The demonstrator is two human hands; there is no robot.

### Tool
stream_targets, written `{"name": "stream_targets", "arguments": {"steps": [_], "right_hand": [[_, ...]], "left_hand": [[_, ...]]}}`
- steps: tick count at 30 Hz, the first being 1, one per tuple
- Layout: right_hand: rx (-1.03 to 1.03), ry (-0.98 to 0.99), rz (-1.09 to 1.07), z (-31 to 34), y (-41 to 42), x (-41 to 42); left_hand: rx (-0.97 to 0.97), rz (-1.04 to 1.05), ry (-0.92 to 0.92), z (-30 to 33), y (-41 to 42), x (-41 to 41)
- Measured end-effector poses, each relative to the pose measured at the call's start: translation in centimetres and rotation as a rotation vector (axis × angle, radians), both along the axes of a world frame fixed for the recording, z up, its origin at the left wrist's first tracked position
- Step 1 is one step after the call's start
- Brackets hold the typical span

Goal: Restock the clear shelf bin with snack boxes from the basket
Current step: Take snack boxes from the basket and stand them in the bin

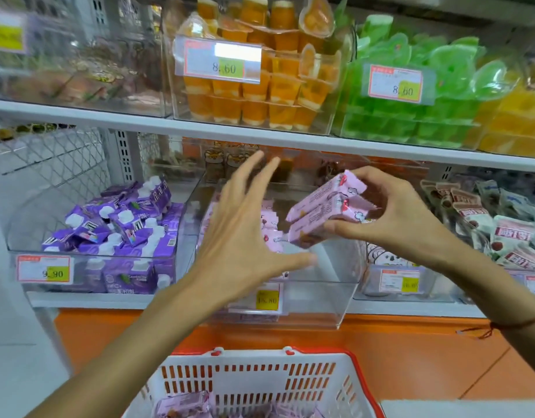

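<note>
Below, at 6 o'clock, basket (254,384) holds more; right hand (389,212) pinches two pink snack boxes (326,206) over the clear shelf bin (320,297), left hand (245,230) spread—lower them flat beside the stacked row.

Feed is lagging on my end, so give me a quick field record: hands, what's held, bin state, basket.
right hand: grips two pink snack boxes, stacked, above the bin
left hand: fingers spread, holds nothing, in front of the bin
clear bin: on the lower shelf, pink boxes inside at its left, right part bare
basket: white with red rim, below the shelf, pink packs still inside
bin's left neighbour: purple cartons
</note>
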State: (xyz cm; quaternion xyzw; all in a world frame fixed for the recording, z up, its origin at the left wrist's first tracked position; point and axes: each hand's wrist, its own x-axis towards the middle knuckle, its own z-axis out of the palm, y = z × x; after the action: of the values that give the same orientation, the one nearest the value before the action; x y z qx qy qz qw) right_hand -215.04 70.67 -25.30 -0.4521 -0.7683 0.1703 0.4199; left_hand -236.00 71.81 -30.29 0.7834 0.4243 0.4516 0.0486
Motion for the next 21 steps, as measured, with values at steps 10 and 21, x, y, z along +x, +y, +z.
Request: {"name": "stream_targets", "arguments": {"steps": [10, 21], "right_hand": [[-0.005, -0.769, -0.348, -4.7, 14.5, -3.0], [-0.562, -0.187, -0.218, -9.5, 21.9, -3.4]], "left_hand": [[-0.256, 0.461, -0.125, -6.7, 5.3, -5.7], [-0.190, 0.416, -0.055, -6.2, 3.9, -6.0]]}}
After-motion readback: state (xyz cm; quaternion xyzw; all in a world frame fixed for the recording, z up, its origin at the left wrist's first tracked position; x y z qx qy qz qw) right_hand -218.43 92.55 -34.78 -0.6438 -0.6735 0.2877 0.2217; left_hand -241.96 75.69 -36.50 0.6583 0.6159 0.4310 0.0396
